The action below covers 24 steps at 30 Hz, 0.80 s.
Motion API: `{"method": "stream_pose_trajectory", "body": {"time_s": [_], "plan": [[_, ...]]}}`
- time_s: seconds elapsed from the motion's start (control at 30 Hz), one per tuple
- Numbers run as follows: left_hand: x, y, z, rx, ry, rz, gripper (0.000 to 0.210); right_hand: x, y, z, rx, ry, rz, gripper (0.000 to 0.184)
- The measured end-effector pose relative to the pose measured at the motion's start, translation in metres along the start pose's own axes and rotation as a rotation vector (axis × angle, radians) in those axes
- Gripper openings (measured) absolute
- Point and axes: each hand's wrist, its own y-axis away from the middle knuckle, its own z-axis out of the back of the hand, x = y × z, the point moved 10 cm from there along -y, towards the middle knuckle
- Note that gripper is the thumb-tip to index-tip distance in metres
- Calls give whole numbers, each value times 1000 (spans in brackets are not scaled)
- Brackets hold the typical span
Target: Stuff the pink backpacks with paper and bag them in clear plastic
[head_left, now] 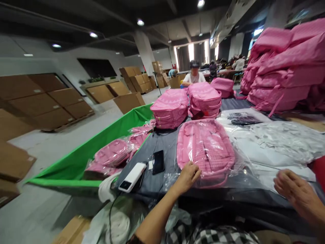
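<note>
Black-and-white checked cloth garment (215, 236) worn, below and between left hand (189, 176) and right hand (294, 189). Dark fabric sleeve edge (135, 240) behind left hand.

The pink backpack (206, 149) looks made of cloth, matt and a little textured, and the clear bag (242, 164) around it is thin plastic, glossy and wrinkled. The table cover (165, 140) seems to be dull, dark cloth. The phone (158, 162) has a smooth, shiny face; the white device (134, 174) appears smooth plastic. The boxes (35, 103) are matt brown cardboard.
</note>
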Motion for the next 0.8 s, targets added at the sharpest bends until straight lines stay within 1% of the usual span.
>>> {"method": "stream_pose_trajectory", "body": {"time_s": [0.03,0.07,0.13,0.17,0.2,0.27,0.3,0.33,0.37,0.4,0.47,0.53,0.57,0.6,0.67,0.73,0.8], "plan": [[-1,-1,1,0,2,2,32,22,-5,-31,153,80,63,57],[-2,-2,1,-2,4,3,32,43,-8,-64,332,184,143,56],[-3,-3,1,-9,6,3,33,73,-10,-123,647,401,323,52],[-3,-3,1,-14,3,1,34,82,-11,-147,760,488,411,49],[-3,-3,1,-20,-3,-1,34,87,-14,-167,835,566,495,46],[-3,-4,0,-29,-18,-6,34,86,-24,-195,906,716,635,39],[-3,-4,0,-31,-24,-11,33,81,-33,-203,905,787,672,35],[-3,-4,-1,-29,-28,-16,33,75,-44,-206,876,853,674,30],[-3,-4,-1,-27,-29,-21,33,69,-57,-204,823,903,646,27],[-2,-4,-1,-24,-30,-25,32,64,-70,-199,760,930,596,29],[-2,-4,-2,-11,-28,-30,32,57,-88,-180,635,932,487,40],[-2,-4,-2,-5,-31,-31,33,58,-90,-162,535,888,444,41],[-2,-4,-3,-4,-33,-32,33,60,-86,-158,512,854,445,39],[-3,-4,-3,-4,-37,-33,33,62,-80,-157,511,822,453,38],[-4,-5,-2,-3,-52,-27,34,60,-65,-168,573,793,463,36],[-5,-5,0,9,-60,-19,34,52,-57,-185,661,831,440,36],[-7,-1,5,33,-49,-36,30,44,-58,-197,711,890,410,39]]}}
